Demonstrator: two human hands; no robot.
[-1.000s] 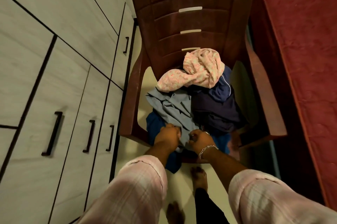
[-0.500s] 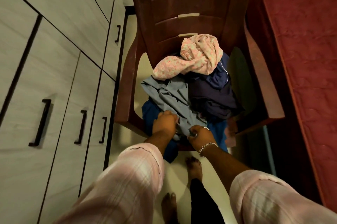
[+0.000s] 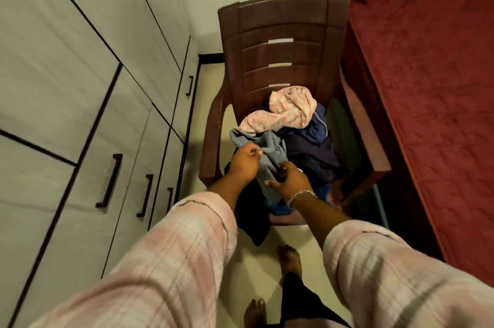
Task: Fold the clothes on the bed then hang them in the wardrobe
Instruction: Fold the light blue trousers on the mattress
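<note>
A heap of clothes lies on a brown plastic chair (image 3: 283, 25). On top at the back is a pink patterned garment (image 3: 288, 108), with a dark navy garment (image 3: 312, 151) to its right. A grey-blue garment (image 3: 270, 151) runs down the front of the heap. My left hand (image 3: 244, 163) grips its upper left part in a fist. My right hand (image 3: 290, 180) pinches its lower part with thumb and fingers; a chain bracelet is on that wrist. A blue cloth (image 3: 280, 208) shows under my right wrist, and a dark cloth (image 3: 254, 218) hangs over the seat's front edge.
Grey wardrobe doors with black bar handles (image 3: 109, 180) fill the left side. A bed with a red quilted cover (image 3: 433, 103) lies along the right, close to the chair's arm. Pale floor (image 3: 264, 269) and my bare feet are below the chair.
Both hands have lifted the grey-blue garment up off the heap; the left hand rose higher and the hands drew apart. The camera tilted up, showing the chair's whole back.
</note>
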